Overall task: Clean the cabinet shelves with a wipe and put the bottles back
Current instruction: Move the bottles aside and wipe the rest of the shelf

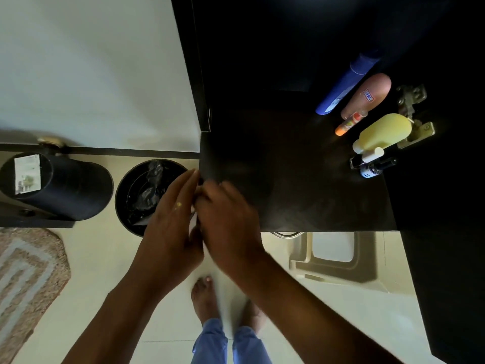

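My left hand (pixel 168 227) and my right hand (pixel 228 222) are pressed together at the front left corner of the dark cabinet shelf (pixel 288 179). A thin white edge, apparently the wipe (pixel 193 222), shows between the palms; most of it is hidden. The right hand is blurred. At the shelf's right side stand a tall blue bottle (pixel 343 85), a pink bottle (pixel 367 95), a small orange tube (pixel 349 124), a yellow bottle (pixel 380 132) and small dark bottles (pixel 372 166). Neither hand touches the bottles.
A black bin with a liner (pixel 147 193) stands on the floor just left of the hands, next to a black cylinder (pixel 57 185). A woven rug (pixel 26 279) lies at the left. A beige stool (pixel 338 261) sits under the shelf. Door hinges (pixel 412 101) are behind the bottles.
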A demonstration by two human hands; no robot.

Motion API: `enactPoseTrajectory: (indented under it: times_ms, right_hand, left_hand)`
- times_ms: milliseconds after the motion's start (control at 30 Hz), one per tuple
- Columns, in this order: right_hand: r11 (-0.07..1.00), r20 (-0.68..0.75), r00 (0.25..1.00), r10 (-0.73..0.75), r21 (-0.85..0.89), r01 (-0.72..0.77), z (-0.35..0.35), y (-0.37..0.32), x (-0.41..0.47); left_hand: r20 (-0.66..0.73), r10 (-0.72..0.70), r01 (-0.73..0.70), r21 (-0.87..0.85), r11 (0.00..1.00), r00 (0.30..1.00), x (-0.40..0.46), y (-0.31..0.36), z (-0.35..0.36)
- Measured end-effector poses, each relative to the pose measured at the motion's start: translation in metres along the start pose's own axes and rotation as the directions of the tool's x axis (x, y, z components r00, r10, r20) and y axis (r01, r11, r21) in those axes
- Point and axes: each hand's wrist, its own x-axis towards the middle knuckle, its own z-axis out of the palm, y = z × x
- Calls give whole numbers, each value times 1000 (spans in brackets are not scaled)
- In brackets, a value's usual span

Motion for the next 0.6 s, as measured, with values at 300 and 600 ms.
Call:
enactPoseTrajectory:
  times_ms: [300,600]
  right_hand:
    - [991,-73,991,114,-59,-118,-21,33,-56]
    - [884,-216,900,378,-204,-421,-64,138,-90]
  left_hand:
    - [150,197,-234,295,926,969,-1,15,10]
    - [123,241,-269,342,900,963,24,66,46]
